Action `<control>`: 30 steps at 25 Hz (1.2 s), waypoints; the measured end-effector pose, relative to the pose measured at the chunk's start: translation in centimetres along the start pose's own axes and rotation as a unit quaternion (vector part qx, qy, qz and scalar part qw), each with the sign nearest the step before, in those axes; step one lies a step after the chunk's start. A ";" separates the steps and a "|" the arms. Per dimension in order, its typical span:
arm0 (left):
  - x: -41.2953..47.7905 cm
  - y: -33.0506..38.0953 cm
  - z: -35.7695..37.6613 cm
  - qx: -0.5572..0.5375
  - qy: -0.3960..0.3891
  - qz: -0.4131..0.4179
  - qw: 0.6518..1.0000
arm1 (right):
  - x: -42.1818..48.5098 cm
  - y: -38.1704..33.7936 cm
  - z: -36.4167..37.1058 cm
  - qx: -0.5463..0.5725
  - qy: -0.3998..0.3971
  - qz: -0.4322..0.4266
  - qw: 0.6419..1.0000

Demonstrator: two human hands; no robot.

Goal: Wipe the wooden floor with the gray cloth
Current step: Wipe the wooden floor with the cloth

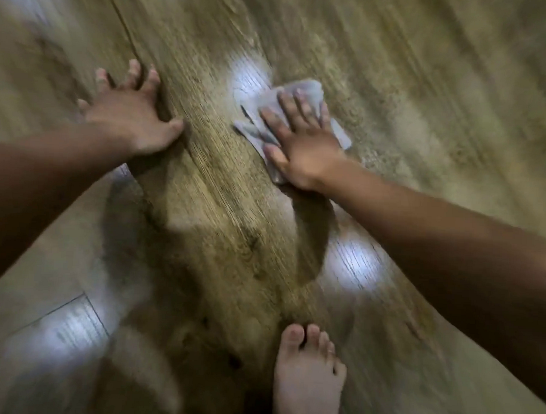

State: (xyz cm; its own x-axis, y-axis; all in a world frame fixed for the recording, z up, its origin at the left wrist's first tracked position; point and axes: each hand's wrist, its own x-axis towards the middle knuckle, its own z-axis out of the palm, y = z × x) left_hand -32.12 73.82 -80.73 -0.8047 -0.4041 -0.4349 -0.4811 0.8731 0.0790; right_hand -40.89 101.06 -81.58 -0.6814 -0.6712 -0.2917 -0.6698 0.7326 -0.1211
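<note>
1. My right hand (303, 139) lies flat, palm down, on the gray cloth (305, 89), fingers (288, 110) stretched out and slightly spread; they press the fabric to the boards and do not curl round it.
2. The gray cloth sits crumpled on the wooden floor (427, 88), up and right of the middle of the view; its edges show past my fingertips and on both sides of my palm.
3. My left hand (128, 116) rests bare on the wooden floor, well apart from the cloth, fingers splayed wide with the tips bent down onto the planks, thumb pointing toward the right hand. It holds nothing.
4. Both forearms come in from the lower corners, straight and angled inward.
5. One bare foot (308, 374) stands on the planks at the bottom edge, toes pointing up the frame.
6. Pale patches of reflected light lie on the boards; the whole view is blurred.
</note>
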 end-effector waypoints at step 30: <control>-4.4 2.7 -0.7 0.073 -0.141 -0.072 0.985 | 15.0 8.5 -6.0 0.040 0.186 0.089 0.978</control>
State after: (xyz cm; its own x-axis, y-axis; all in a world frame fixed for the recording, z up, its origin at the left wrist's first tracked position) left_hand -30.14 77.79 -77.95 -0.5942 -0.4527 -0.6648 -0.5106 0.8510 -0.1230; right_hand -58.56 96.52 -81.32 -0.8554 -0.5157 0.0490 -0.5155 0.8380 -0.1788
